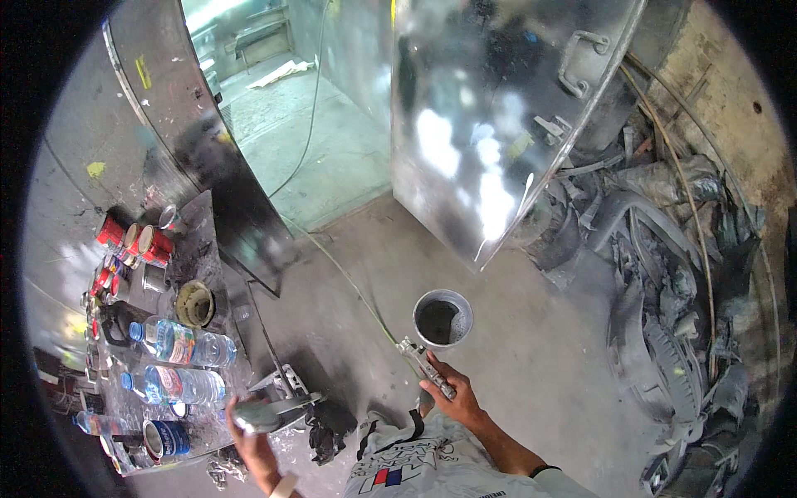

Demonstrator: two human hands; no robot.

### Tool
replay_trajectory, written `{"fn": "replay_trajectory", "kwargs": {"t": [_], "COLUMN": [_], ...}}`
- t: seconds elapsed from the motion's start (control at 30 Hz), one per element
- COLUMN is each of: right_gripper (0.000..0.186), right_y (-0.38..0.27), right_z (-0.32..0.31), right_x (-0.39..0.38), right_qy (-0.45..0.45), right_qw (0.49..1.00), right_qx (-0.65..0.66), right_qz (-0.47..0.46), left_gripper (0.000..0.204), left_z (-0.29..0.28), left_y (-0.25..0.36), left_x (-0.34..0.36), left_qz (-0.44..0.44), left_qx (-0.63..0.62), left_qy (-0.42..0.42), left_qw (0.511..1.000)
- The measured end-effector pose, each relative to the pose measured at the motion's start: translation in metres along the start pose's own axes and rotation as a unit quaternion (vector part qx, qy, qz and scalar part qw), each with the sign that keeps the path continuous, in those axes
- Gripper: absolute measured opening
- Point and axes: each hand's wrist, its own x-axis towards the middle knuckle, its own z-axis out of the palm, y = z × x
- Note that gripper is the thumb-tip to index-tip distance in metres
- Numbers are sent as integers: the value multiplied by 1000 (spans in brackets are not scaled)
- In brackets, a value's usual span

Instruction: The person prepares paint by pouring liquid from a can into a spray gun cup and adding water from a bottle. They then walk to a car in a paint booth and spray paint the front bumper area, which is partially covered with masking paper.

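Spray gun (424,363) is clasped in right hand (462,402); just beyond, bucket (466,312) is set on grey floor (540,357) before metal door (481,91); left hand (256,452): grip cannot be told.

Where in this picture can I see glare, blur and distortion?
Head view: white glare patches on the metal door; head view: the left hand looks slightly blurred; head view again: fisheye distortion bends straight edges near the black border.

Two hands (455,396), one bucket (448,297), three bottles (195,344), perhaps four.
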Motion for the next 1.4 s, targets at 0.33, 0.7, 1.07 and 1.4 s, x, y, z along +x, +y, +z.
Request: {"fn": "replay_trajectory", "kwargs": {"t": [0.33,0.7,1.07,1.4], "right_gripper": [62,47,44,41], "right_y": [30,16,27,11], "right_z": [-55,-69,-20,69], "right_x": [52,128,276,448], "right_qy": [-75,-70,-54,-34], "right_qw": [994,996,998,998], "right_qx": [-38,53,-21,-36], "right_qz": [-67,-21,-13,-30], "left_gripper": [66,55,49,56], "left_z": [325,401,432,429], "left_y": [-4,-33,-31,-21], "left_x": [34,87,244,451], "left_qz": [172,292,239,337], "left_qx": [0,133,184,345], "left_qy": [-323,-319,-371,-430], "left_qw": [930,892,878,763]}}
